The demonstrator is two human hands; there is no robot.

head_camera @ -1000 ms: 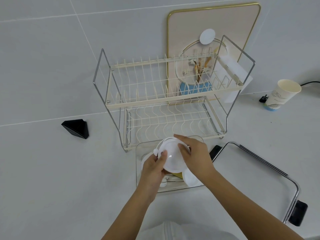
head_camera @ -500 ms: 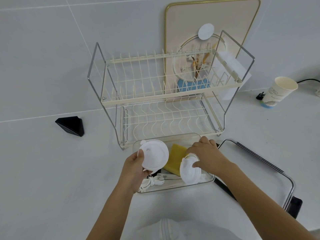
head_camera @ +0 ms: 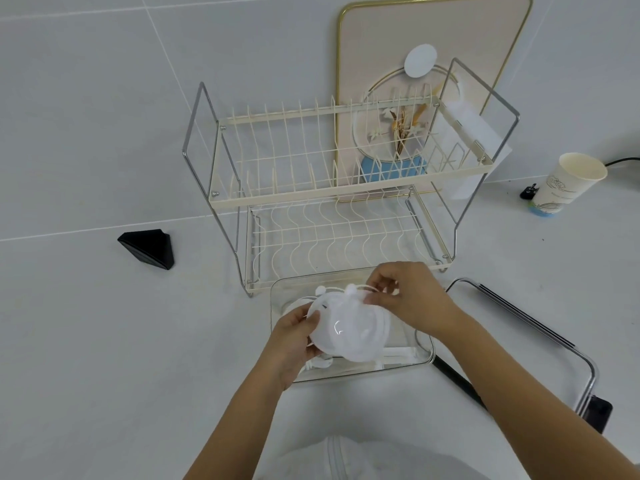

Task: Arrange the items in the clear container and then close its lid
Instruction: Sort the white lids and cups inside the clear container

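A two-tier dish rack (head_camera: 332, 188) stands at the back of the white counter (head_camera: 86, 341), and a framed picture (head_camera: 433, 39) leans on the wall behind it. In front of the rack is the clear container (head_camera: 424, 355), open on top. To its right lies a flat tray with a metal handle (head_camera: 540, 327). Over the container, both hands hold stacked white round lids (head_camera: 349, 327). The left hand (head_camera: 294, 341) grips their left edge with curled fingers. The right hand (head_camera: 408, 299) pinches the top edge near the small tabs. A paper cup (head_camera: 568, 183) stands far right, and a black triangular object (head_camera: 149, 247) lies at the left.
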